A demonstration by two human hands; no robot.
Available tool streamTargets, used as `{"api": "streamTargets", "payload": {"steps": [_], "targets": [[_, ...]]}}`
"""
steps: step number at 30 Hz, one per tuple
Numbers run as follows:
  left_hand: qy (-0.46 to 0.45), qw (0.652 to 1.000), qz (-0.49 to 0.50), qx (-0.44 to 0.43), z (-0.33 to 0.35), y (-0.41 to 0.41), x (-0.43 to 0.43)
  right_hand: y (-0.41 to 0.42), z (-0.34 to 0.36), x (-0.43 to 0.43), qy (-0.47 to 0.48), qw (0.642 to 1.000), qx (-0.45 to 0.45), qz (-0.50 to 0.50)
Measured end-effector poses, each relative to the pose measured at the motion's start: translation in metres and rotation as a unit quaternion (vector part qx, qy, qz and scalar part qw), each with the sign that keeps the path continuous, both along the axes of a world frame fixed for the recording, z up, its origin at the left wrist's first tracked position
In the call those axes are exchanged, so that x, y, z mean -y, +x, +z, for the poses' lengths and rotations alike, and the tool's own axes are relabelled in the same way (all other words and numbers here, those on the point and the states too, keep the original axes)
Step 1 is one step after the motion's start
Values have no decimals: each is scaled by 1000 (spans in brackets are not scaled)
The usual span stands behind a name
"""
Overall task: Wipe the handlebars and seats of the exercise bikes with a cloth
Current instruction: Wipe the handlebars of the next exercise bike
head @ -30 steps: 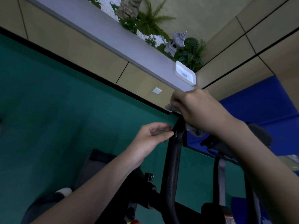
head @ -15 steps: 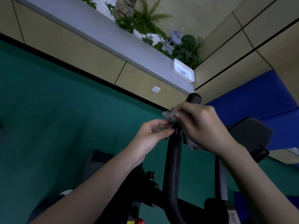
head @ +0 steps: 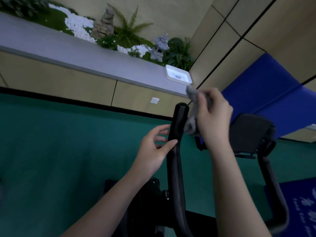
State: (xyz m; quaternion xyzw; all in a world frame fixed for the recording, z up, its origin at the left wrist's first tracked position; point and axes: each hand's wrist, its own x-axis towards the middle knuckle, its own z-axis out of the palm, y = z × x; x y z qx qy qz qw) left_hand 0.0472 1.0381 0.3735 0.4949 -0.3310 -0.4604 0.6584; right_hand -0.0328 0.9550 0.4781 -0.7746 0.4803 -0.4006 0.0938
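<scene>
The soft, light grey cloth (head: 190, 124) is bunched in the right hand (head: 212, 117), its grip closed round it, just beside the top end of the exercise bike's black padded handlebar (head: 176, 151). The left hand (head: 153, 149) has a wide grip, fingertips touching the bar's left side. The limp cloth should wrap easily round the stiff bar near its tip. A dark console panel (head: 248, 132) crowds the right.

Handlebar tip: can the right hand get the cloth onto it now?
Likely yes: the right hand holds the cloth beside the handlebar tip, nothing between them; the left hand is lower.
</scene>
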Motion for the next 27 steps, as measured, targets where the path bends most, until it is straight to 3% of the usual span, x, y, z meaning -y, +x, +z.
{"api": "streamTargets", "payload": {"steps": [4, 10, 20, 23, 27], "targets": [[1, 1000, 14, 1, -3, -1, 3, 11, -11, 11, 130, 991, 36, -19], [-5, 1000, 16, -11, -4, -1, 6, 12, -28, 5, 207, 970, 114, -55], [-6, 1000, -6, -5, -2, 2, 6, 7, -45, -8, 340, 890, 305, -9], [-8, 1000, -5, -4, -1, 3, 5, 5, -44, -4, 361, 877, 316, 20], [-22, 1000, -5, 1, 1, 4, 5, -2, -52, -11, 357, 895, 266, 11]]}}
